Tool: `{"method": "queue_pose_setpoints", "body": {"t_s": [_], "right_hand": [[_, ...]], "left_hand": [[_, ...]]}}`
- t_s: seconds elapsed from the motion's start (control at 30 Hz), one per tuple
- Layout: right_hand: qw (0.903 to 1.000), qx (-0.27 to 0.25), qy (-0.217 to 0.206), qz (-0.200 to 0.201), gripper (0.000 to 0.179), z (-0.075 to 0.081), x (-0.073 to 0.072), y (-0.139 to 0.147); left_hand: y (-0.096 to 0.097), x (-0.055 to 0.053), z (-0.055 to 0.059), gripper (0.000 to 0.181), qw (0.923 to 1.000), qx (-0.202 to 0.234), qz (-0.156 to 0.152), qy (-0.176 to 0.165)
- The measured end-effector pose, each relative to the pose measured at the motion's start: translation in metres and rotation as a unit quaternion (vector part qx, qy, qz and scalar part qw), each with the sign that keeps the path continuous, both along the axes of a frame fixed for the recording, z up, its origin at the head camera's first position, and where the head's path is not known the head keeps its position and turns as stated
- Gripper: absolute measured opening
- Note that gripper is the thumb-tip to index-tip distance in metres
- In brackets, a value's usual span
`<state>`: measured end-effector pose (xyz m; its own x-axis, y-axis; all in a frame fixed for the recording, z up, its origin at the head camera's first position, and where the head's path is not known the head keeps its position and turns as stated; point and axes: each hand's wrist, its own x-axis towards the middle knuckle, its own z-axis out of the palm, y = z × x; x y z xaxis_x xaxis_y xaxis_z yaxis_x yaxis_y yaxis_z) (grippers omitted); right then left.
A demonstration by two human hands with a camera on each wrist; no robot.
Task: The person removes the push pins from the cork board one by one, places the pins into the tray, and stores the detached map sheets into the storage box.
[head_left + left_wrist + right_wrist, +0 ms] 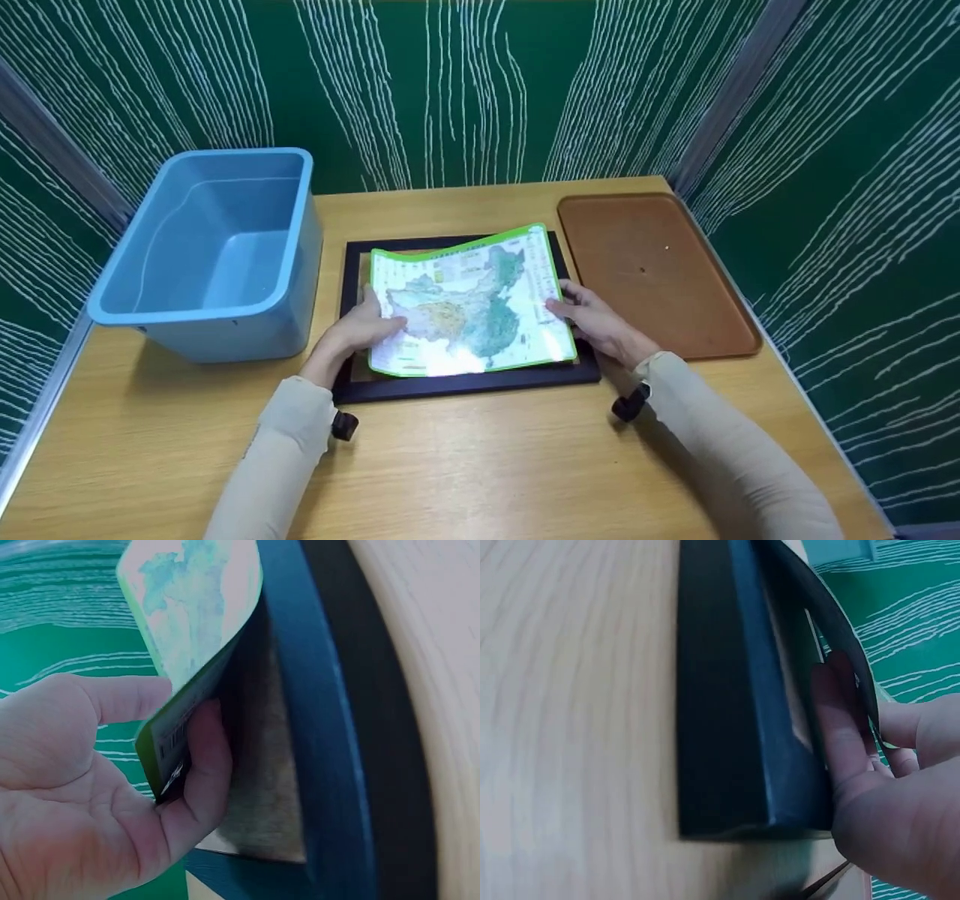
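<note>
A glossy map sheet (450, 315) with a bright green border is held over a dark picture frame (465, 386) lying on the table. My left hand (367, 326) pinches the sheet's left edge, thumb on top. In the left wrist view the fingers (206, 765) curl beneath the sheet, beside a barcode on its underside. My right hand (596, 315) grips the right edge the same way. The right wrist view shows its fingers (840, 720) between the sheet and the frame. The sheet bows a little. A brown board shows inside the frame's border.
A blue plastic bin (202, 315) stands at the left of the wooden table (450, 480). A brown tray (652, 285) lies at the right. Green panels (480, 97) with white wavy lines close off the back and sides.
</note>
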<state>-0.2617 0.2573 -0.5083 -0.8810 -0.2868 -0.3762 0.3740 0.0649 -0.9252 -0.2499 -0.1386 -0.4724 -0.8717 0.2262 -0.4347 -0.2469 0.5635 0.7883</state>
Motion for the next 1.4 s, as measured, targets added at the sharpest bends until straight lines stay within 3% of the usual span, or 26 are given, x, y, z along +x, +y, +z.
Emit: {"method": "queue_pose_setpoints", "body": {"t_s": [0.2,0.4,0.63,0.9,1.0,1.17,1.4], "right_hand": [[0.9993,-0.029,-0.024,-0.005,0.053,0.008,0.003,0.004],[0.9989,-0.044,-0.019,0.001,0.060,0.034,0.005,0.006],[0.9976,-0.065,-0.019,0.013,0.061,0.061,0.005,0.007],[0.9905,-0.135,0.004,0.029,0.054,0.086,-0.003,0.007],[0.9881,-0.149,0.006,0.036,0.054,0.096,-0.004,0.007],[0.9852,-0.150,0.014,0.081,0.058,0.107,-0.006,0.000],[0.9831,-0.151,0.030,0.100,0.059,0.114,-0.010,-0.014]], "left_hand": [[0.004,0.006,0.021,0.094,0.9986,0.036,-0.023,0.032],[0.005,0.009,0.052,0.096,0.9942,0.061,-0.056,0.069],[-0.001,0.012,0.082,0.099,0.9887,0.070,-0.065,0.116],[-0.023,0.014,0.110,0.103,0.9744,0.145,-0.082,0.151],[-0.032,0.013,0.123,0.101,0.9785,0.131,-0.068,0.144],[-0.047,0.012,0.141,0.106,0.9843,0.101,-0.042,0.138],[-0.066,0.008,0.148,0.106,0.9861,0.063,-0.055,0.144]]}}
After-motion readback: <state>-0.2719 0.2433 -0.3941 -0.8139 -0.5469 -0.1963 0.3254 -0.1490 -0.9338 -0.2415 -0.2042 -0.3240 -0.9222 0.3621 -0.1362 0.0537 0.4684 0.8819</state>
